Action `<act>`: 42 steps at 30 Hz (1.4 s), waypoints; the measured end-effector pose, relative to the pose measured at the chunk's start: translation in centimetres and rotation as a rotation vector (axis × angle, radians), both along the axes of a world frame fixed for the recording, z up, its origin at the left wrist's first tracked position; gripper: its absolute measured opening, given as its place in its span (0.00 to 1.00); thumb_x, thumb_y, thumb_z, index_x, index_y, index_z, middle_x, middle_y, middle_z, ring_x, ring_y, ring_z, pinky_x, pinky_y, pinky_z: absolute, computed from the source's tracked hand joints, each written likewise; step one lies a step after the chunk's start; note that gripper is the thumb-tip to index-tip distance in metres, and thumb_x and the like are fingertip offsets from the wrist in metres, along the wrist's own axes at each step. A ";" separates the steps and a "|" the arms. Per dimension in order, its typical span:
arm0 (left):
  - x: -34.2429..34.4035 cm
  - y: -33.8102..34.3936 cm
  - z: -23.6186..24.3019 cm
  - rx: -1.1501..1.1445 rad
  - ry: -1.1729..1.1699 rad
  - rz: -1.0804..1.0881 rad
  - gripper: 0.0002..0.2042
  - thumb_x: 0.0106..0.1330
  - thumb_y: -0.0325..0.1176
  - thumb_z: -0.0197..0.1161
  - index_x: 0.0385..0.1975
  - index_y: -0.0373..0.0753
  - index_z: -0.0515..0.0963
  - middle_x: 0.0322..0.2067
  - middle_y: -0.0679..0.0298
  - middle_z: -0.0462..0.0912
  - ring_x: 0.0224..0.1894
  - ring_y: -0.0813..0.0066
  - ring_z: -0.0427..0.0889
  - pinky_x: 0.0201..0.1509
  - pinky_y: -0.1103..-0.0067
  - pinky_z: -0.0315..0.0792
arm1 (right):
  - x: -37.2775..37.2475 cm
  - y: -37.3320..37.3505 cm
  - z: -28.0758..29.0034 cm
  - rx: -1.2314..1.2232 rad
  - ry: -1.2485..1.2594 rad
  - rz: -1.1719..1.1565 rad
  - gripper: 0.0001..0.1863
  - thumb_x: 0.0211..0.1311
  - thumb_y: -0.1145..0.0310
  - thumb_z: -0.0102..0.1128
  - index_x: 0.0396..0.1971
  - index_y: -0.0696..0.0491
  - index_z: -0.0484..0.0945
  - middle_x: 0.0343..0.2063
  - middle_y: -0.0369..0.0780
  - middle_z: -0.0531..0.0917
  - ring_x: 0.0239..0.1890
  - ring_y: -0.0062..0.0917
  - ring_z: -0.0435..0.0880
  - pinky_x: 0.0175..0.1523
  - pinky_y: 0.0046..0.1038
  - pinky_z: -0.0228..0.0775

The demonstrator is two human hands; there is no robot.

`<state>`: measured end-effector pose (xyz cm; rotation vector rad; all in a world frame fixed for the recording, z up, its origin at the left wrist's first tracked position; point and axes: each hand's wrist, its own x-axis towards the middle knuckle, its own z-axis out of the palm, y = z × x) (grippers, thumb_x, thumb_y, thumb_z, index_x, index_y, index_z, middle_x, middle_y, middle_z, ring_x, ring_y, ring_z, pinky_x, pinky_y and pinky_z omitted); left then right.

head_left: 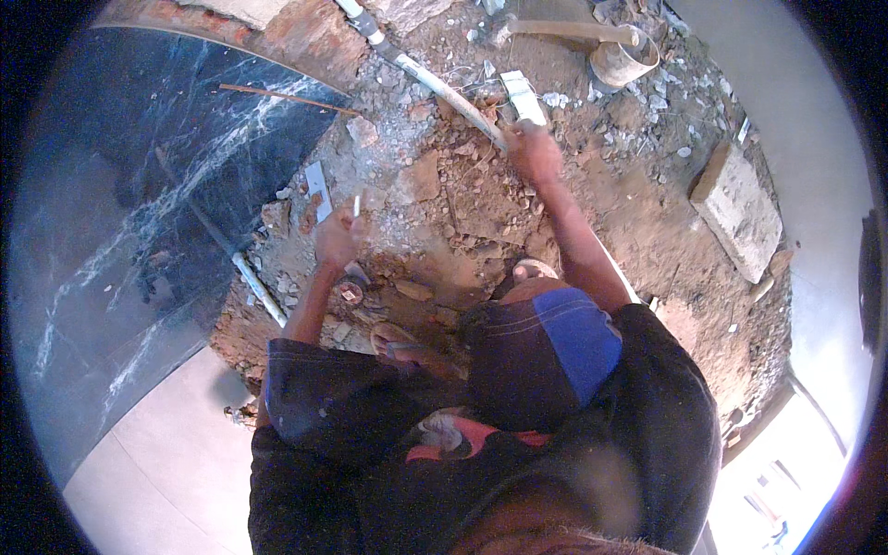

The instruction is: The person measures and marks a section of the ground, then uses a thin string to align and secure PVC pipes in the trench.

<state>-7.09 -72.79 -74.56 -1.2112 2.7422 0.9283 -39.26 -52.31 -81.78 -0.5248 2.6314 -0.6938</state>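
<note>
My right hand (534, 155) is closed around a long white pipe (444, 92), which runs from the top edge to my fingers. Past the hand, a white length (618, 270) shows beside my right forearm. Pinched in my left hand (339, 240) is a short, thin white stick (357, 206), pointing upward; its exact kind is not clear. Below that hand a small round can (350, 292) sits on the dirt near my foot. A flat grey-blue strip (317, 190) lies just beyond the left hand, and a white flat piece (524, 96) lies by the right.
Dark veined slab (166, 185) covers the left side, with a thin wooden strip (287, 97) on it. Another pipe (259, 289) lies by its edge. Rubble and soil (444, 199) spread ahead. At right rests a concrete block (740, 215); a dirty pipe piece (569, 30) lies far off.
</note>
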 end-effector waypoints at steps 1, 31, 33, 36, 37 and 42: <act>1.7 -1.1 -1.0 -0.090 -0.092 -0.004 0.11 0.55 0.41 0.61 0.23 0.38 0.77 0.24 0.55 0.81 0.26 0.63 0.80 0.31 0.69 0.74 | -1.2 0.5 1.0 0.035 -0.022 0.019 0.18 0.53 0.51 0.58 0.36 0.49 0.80 0.31 0.49 0.82 0.36 0.42 0.81 0.42 0.40 0.73; -18.5 0.9 7.3 0.086 0.171 -0.498 0.16 0.50 0.38 0.66 0.35 0.35 0.75 0.29 0.56 0.80 0.33 0.63 0.79 0.37 0.71 0.72 | -9.3 -2.9 3.7 0.101 0.177 0.467 0.22 0.44 0.57 0.65 0.39 0.53 0.78 0.37 0.51 0.80 0.43 0.44 0.79 0.48 0.39 0.70; -17.7 0.7 5.7 0.018 0.181 -0.658 0.15 0.49 0.38 0.65 0.34 0.35 0.75 0.27 0.56 0.79 0.32 0.63 0.79 0.36 0.71 0.72 | -8.9 -3.4 2.4 0.112 0.171 0.469 0.24 0.42 0.60 0.66 0.42 0.54 0.76 0.41 0.50 0.79 0.46 0.43 0.78 0.50 0.39 0.69; -16.6 0.4 5.0 0.012 0.139 -0.696 0.14 0.50 0.38 0.64 0.31 0.36 0.74 0.24 0.57 0.77 0.29 0.63 0.78 0.33 0.71 0.71 | -8.6 -5.3 1.6 0.154 0.138 0.388 0.25 0.42 0.65 0.65 0.45 0.55 0.75 0.45 0.50 0.78 0.49 0.42 0.76 0.52 0.38 0.69; -16.2 0.5 4.1 0.021 0.173 -0.675 0.13 0.50 0.39 0.64 0.30 0.37 0.74 0.24 0.57 0.77 0.28 0.63 0.77 0.33 0.71 0.70 | -8.7 -5.7 1.5 0.226 0.148 0.388 0.24 0.43 0.66 0.64 0.45 0.55 0.75 0.45 0.49 0.77 0.50 0.42 0.76 0.52 0.38 0.69; -14.9 0.3 5.2 0.116 0.101 -0.538 0.16 0.50 0.40 0.64 0.34 0.37 0.75 0.29 0.56 0.79 0.36 0.57 0.79 0.41 0.68 0.71 | -9.3 -8.0 2.6 0.387 0.095 0.540 0.23 0.45 0.65 0.61 0.45 0.54 0.76 0.48 0.49 0.76 0.51 0.40 0.75 0.53 0.39 0.68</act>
